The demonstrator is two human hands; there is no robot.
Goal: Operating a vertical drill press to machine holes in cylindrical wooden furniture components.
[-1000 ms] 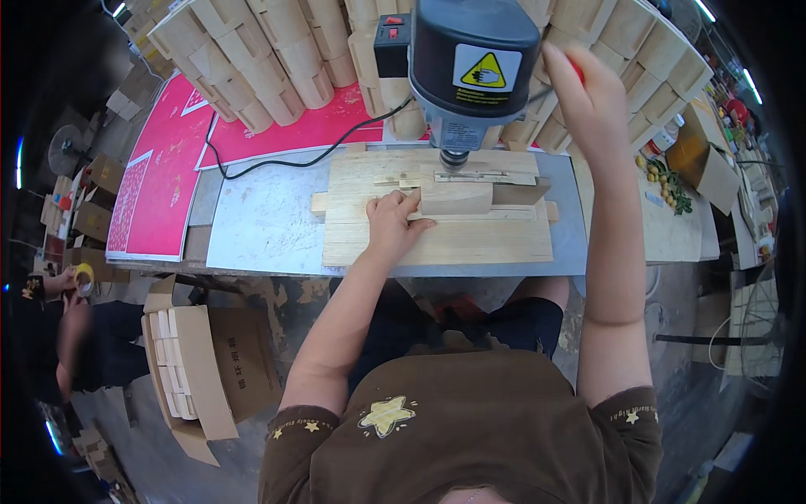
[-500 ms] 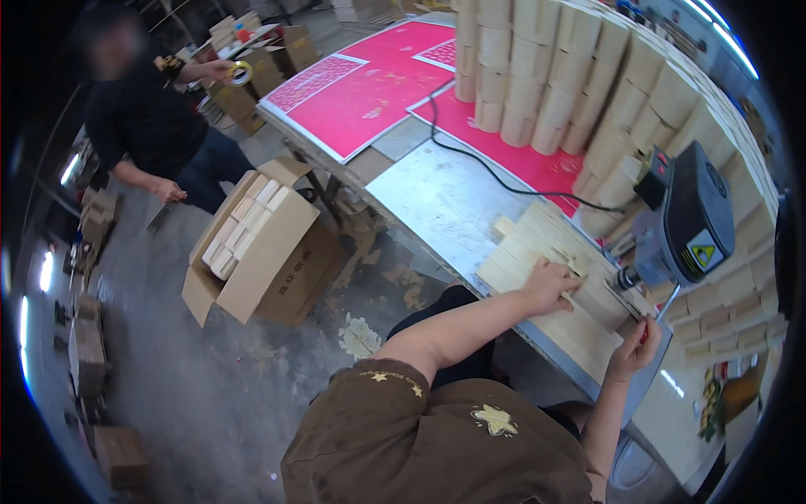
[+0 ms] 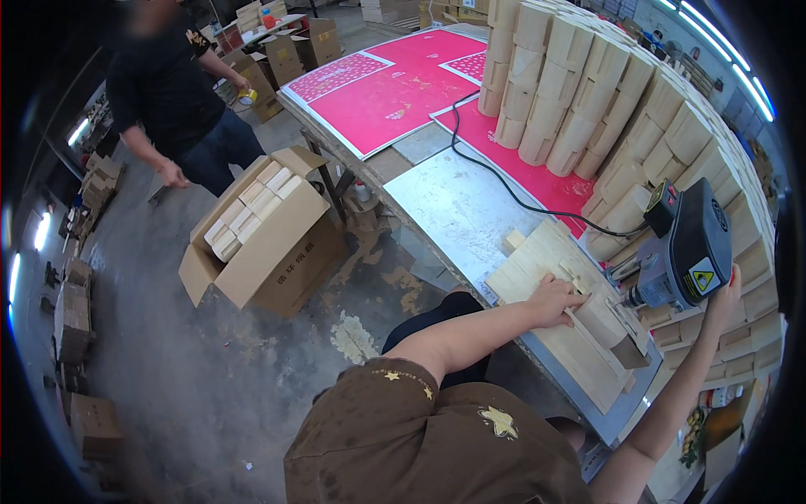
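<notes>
While the left hand (image 3: 556, 302) lies on the wooden jig board (image 3: 531, 267), its parted, slightly bent fingers reach the near-left end of a pale wooden block (image 3: 599, 319); they rest against the work and do not wrap around it. The block sits on the jig board, just beside the drill chuck (image 3: 638, 296); whether a bit touches the wood cannot be told. The right hand (image 3: 724, 297) is raised at the side of the dark drill press head (image 3: 703, 239), fingers curled about a red knob (image 3: 736, 274), of which only a small part shows. A yellow triangular warning label (image 3: 702, 275) marks the housing, and a black power cable (image 3: 504, 189) loops across the bench. Behind the drill stand tall stacks of rounded wooden pieces (image 3: 579, 109), the nearest resting on pink-red printed sheets (image 3: 403, 92). On the floor to the left, an open cardboard carton (image 3: 294, 269) holds rows of pale wooden blocks (image 3: 253, 210); beyond it stands a co-worker (image 3: 172, 92) holding a roll of yellow tape (image 3: 248, 97).
</notes>
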